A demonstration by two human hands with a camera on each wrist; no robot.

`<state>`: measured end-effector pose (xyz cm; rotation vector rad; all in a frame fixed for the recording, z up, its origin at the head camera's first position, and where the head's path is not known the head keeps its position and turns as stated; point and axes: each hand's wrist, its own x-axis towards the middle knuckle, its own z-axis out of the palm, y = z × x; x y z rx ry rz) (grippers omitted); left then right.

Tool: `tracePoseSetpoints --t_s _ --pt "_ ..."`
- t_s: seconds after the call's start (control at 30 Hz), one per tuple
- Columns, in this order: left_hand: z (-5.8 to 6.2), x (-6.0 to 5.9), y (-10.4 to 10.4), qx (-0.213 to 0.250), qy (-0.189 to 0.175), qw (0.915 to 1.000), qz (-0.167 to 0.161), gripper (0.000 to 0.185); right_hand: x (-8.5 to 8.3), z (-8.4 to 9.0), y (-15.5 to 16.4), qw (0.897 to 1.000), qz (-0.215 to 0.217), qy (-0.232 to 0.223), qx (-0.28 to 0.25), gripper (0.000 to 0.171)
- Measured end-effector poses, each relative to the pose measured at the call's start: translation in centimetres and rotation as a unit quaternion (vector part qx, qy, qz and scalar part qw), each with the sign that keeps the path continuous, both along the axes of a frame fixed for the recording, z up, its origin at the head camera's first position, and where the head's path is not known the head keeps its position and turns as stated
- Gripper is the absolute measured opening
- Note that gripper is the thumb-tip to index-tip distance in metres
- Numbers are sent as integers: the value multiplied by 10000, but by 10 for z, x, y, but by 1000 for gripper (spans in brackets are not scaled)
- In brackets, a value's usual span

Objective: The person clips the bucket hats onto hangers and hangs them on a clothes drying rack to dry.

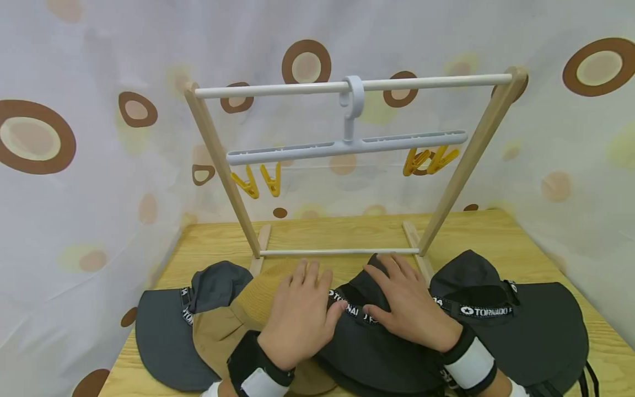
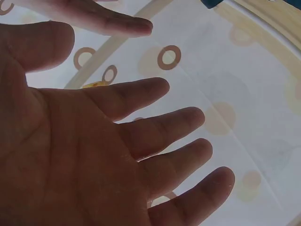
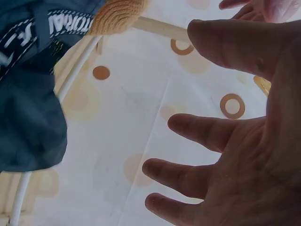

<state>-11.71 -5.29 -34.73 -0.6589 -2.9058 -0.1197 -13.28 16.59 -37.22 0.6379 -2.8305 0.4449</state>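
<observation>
My left hand (image 1: 301, 317) is above the tan sun hat (image 1: 218, 331) with the yellowish woven crown, fingers spread and palm bare in the left wrist view. My right hand (image 1: 412, 309) overlaps the middle black sun hat (image 1: 377, 358) in the head view. Its fingers are extended, and the right wrist view shows nothing in its palm, with a dark hat (image 3: 33, 122) off to one side. At the far left lies a dark grey sun hat (image 1: 163, 331). A black sun hat (image 1: 536, 325) with a lettered band lies at the right.
Behind the hats stands a wooden rack (image 1: 466, 165) with a white top bar (image 1: 288, 89). From that bar hangs a pale hanger (image 1: 297, 152), with several yellow clips (image 1: 270, 179) below it. A spotted cloth (image 1: 99, 220) surrounds the wooden table (image 1: 501, 237).
</observation>
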Motion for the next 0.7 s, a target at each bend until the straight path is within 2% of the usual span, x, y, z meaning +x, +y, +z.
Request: tracePoseSetpoints --t_s 0.17,0.33,0.47,0.7 --pt "-2 -3 11 150 51 9997 -184 55 0 1 9 9999 -123 11 18 68" --pt "-4 -9 23 186 371 9985 -371 54 -2 3 20 9999 -38 127 85 64" --pt "-4 -14 28 169 592 9972 -421 52 -2 5 29 9998 -51 197 81 59" --pt "-10 -17 38 197 697 9962 -475 50 -2 6 49 9996 -115 233 62 56"
